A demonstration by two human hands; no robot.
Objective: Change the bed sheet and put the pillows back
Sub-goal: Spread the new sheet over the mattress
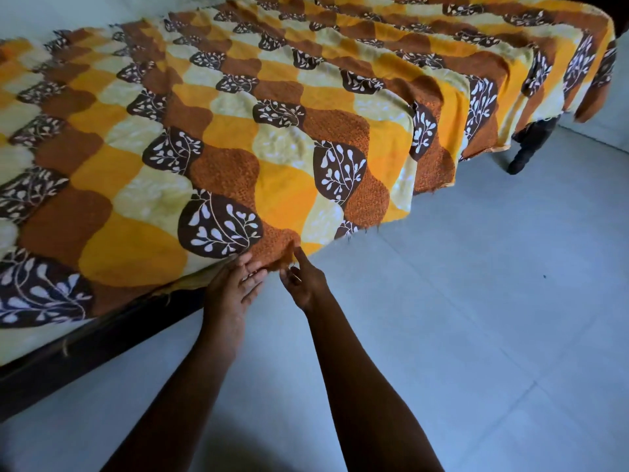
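One bed sheet, printed in orange, yellow, rust and cream waves with dark brown patches of white leaf sprigs, lies spread over the bed from the far left of the view to its upper right corner. At lower left the sheet's frayed hem ends at the mattress edge, and the dark bed frame shows beneath it. Toward the middle, a person's left hand reaches to the near edge of the bed, its fingers straight and slightly spread, their tips touching the hem of the sheet where a rust patch meets the edge. Just beside it, the right hand touches the same hem with its forefinger stretched up against the cloth and its other fingers curled; whether it pinches the fabric cannot be told. Both forearms are bare. Further right the sheet hangs over the side of the bed in loose folds, above the floor. A dark bed leg stands under the far hanging part, on the pale tiled floor.
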